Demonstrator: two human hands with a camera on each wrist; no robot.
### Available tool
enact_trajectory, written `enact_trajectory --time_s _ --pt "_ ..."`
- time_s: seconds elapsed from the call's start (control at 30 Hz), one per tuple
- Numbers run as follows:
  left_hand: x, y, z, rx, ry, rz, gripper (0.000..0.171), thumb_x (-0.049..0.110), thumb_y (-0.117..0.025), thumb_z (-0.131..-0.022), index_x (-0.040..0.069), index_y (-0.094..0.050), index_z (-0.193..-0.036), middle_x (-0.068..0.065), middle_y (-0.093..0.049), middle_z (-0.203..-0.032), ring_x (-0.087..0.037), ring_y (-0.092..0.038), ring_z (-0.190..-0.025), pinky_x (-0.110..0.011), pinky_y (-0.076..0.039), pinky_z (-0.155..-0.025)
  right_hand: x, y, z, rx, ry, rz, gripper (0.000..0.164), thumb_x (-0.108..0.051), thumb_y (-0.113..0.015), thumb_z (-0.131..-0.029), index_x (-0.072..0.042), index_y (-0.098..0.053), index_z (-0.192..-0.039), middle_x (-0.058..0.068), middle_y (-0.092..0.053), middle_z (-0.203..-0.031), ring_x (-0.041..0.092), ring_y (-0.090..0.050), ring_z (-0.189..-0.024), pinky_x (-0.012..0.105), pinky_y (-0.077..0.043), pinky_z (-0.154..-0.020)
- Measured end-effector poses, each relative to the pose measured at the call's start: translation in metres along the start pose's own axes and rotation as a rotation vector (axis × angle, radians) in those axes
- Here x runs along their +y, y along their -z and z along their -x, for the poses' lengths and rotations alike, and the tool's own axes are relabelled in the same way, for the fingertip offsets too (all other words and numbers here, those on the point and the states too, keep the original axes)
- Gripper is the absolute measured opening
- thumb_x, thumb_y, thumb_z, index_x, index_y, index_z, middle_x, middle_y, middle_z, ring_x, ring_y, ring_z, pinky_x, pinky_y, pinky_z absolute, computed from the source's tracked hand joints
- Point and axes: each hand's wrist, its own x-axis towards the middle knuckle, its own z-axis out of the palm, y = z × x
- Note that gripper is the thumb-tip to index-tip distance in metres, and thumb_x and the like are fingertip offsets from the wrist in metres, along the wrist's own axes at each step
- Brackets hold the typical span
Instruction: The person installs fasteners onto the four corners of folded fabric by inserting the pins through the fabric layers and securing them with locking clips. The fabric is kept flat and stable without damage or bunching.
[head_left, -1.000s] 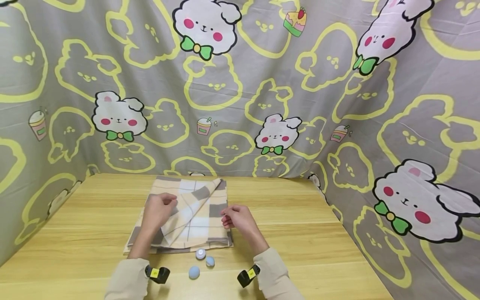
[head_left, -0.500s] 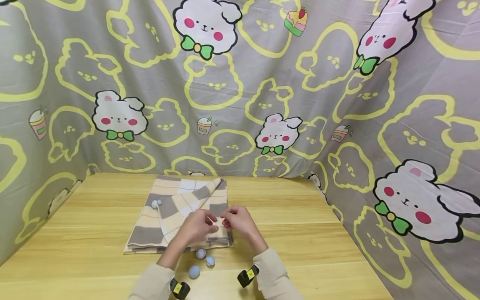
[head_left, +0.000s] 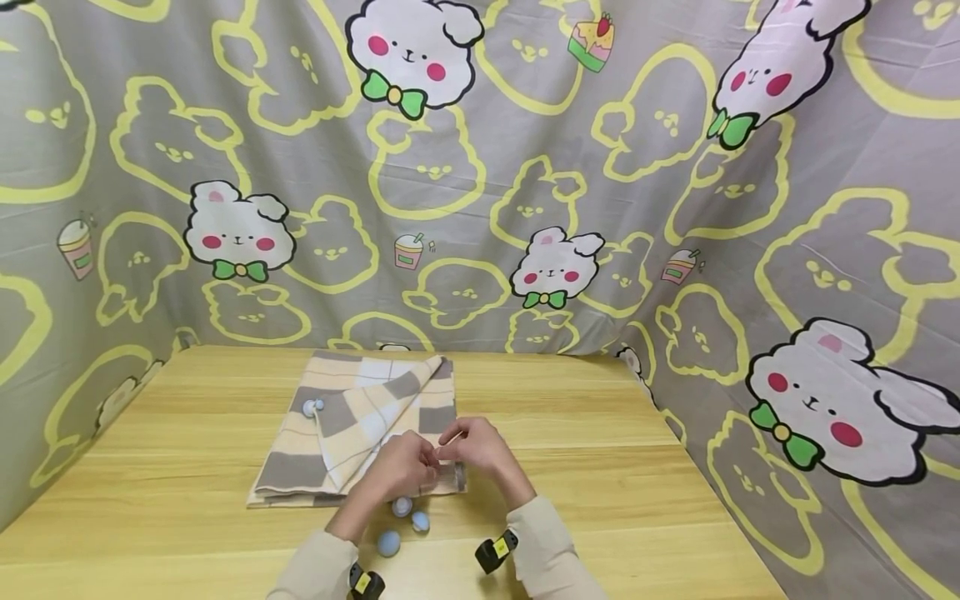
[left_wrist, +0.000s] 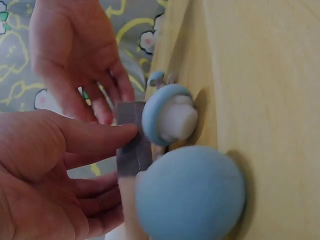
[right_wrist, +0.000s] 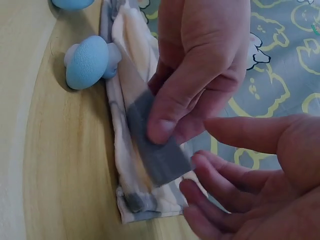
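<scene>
A plaid blanket (head_left: 300,467) in beige, grey and white lies folded on the table, one layer turned back diagonally. Between thumb and fingers my left hand (head_left: 405,467) pinches a grey corner (right_wrist: 157,152) of it, lifted at the near right. My right hand (head_left: 480,446) faces it with fingers spread and loosely bent, fingertips right at that corner's edge. A small blue-and-white knob-shaped piece (head_left: 312,407) sits on the left tip of the turned-back layer. Near the blanket's front edge are a mushroom-shaped blue-and-white piece (head_left: 402,507), a second one (head_left: 420,522) and a round blue one (head_left: 388,544).
The wooden table (head_left: 585,467) extends to both sides of the blanket. A grey curtain (head_left: 480,200) with cartoon puppies hangs around its back and sides. Each wrist wears a black camera, the right one (head_left: 497,550) close above the table.
My left hand has left the turned-back layer's left tip, uncovering the knob-shaped piece there, and moved right to pinch the near right corner. My right hand has barely shifted.
</scene>
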Motion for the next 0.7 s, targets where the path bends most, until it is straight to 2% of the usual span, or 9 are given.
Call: enact_trajectory --time_s 0.07,0.23,0.47,0.7 --pt "-0.001 0.002 -0.001 0.023 0.003 0.014 0.015 -0.002 -0.073 -0.076 0.012 -0.073 -0.069 0.003 -0.068 -0.062 -0.01 -0.052 -0.059 -0.027 -0.043 -0.056 0.0 0.0 0.001 -0.014 -0.001 0.023 0.02 -0.012 -0.081 -0.077 -0.002 -0.072 -0.093 0.004 -0.066 -0.077 0.013 -0.057 -0.07 0.028 -0.046 -0.064" --pt "-0.003 0.008 -0.003 0.062 0.024 0.052 0.013 0.001 -0.075 -0.081 0.01 -0.075 -0.072 0.001 -0.071 -0.068 -0.01 -0.056 -0.062 -0.027 -0.045 -0.059 0.0 0.0 0.001 -0.025 0.017 0.026 0.016 -0.006 -0.078 -0.079 -0.001 -0.073 -0.093 0.008 -0.071 -0.082 0.013 -0.06 -0.072 0.026 -0.047 -0.065" --pt "-0.003 0.014 -0.004 0.072 0.072 0.067 0.014 0.003 -0.074 -0.084 0.011 -0.074 -0.072 0.004 -0.068 -0.065 -0.01 -0.052 -0.058 -0.025 -0.04 -0.055 0.002 -0.001 0.0 0.027 0.033 0.048 0.003 -0.005 -0.074 -0.085 -0.003 -0.074 -0.088 0.004 -0.071 -0.083 0.014 -0.058 -0.075 0.028 -0.047 -0.067" --pt "-0.001 0.013 -0.007 0.125 0.083 0.086 0.01 0.007 -0.077 -0.084 0.011 -0.075 -0.075 0.004 -0.07 -0.067 -0.009 -0.057 -0.061 -0.026 -0.046 -0.058 0.002 -0.001 -0.002 0.076 0.033 0.04 0.004 -0.009 -0.074 -0.087 -0.007 -0.077 -0.089 0.004 -0.073 -0.086 0.014 -0.061 -0.079 0.031 -0.049 -0.071"
